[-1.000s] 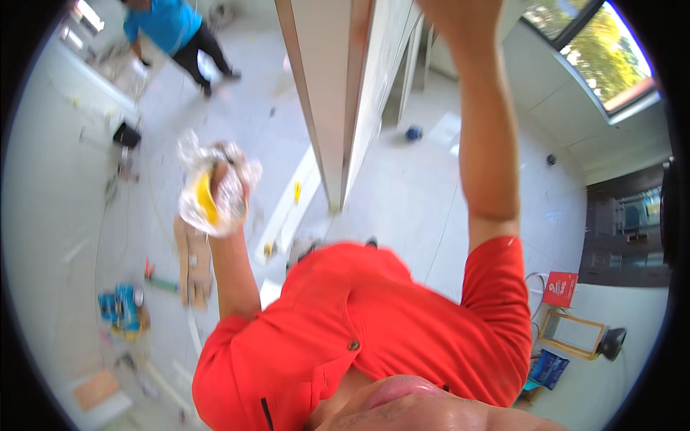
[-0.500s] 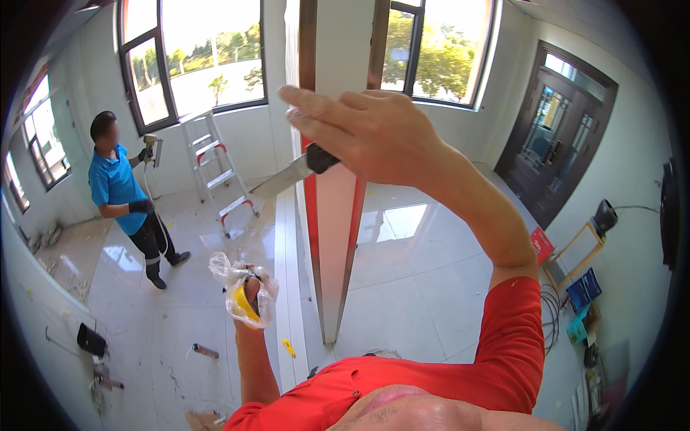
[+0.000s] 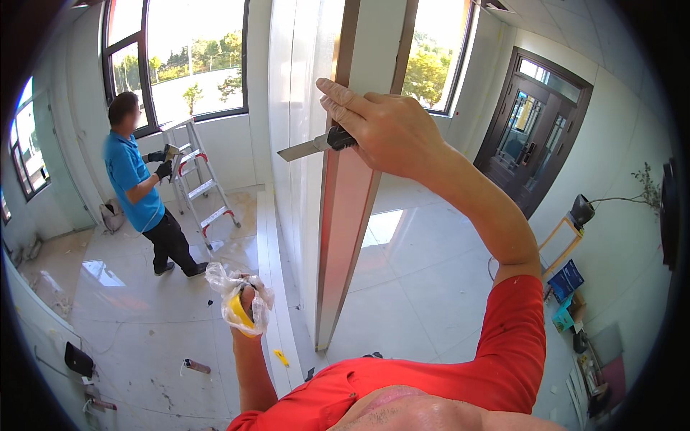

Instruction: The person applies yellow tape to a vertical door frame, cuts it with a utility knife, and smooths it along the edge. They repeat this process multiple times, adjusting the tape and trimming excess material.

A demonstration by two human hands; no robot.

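Observation:
My right hand (image 3: 388, 129) is raised at the upright edge of a tall white panel (image 3: 345, 237) with metal-coloured side strips. Its fingers reach over a scraper's black handle (image 3: 341, 140), closed on it; the flat steel blade (image 3: 300, 150) points left across the panel's edge. My left hand (image 3: 248, 302) is lower, left of the panel's foot, wrapped round a yellow roll (image 3: 243, 314) with crumpled clear plastic film (image 3: 233, 280) around it; some fingers are hidden by the film.
A co-worker in blue (image 3: 136, 179) holds a tool beside an aluminium stepladder (image 3: 205, 187) at left. A yellow cutter (image 3: 280, 357) and dark tubes (image 3: 198, 366) lie on the tiled floor. Windows (image 3: 180, 57) are behind; a dark door (image 3: 525, 129) and leaning items (image 3: 564, 280) are at right.
The view has tilted up from floor to windows. My right hand now shows at the panel with the scraper, slightly right of half a second ago. The co-worker has turned toward the ladder.

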